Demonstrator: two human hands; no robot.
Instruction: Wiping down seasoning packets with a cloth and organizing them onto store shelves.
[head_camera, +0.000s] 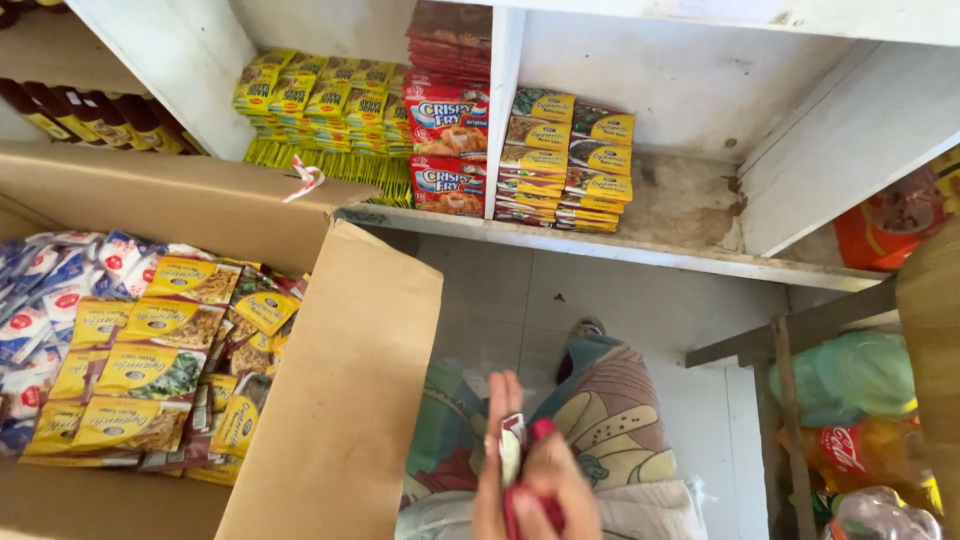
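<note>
Bright, even daylight washes the white shelf (700, 262) almost to glare at the upper right, leaving only soft shadows in its corners and under the cardboard box (340, 400), while the hands (530, 470) at the bottom edge are motion-blurred and straight lines bow outward.

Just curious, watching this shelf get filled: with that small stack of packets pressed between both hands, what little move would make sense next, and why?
Probably lift the stack of packets up toward the white shelf. Both hands, left hand and right hand, press it low near the lap, and the shelf has bare space right of the stacked yellow packets. The open cardboard box holds more.
</note>
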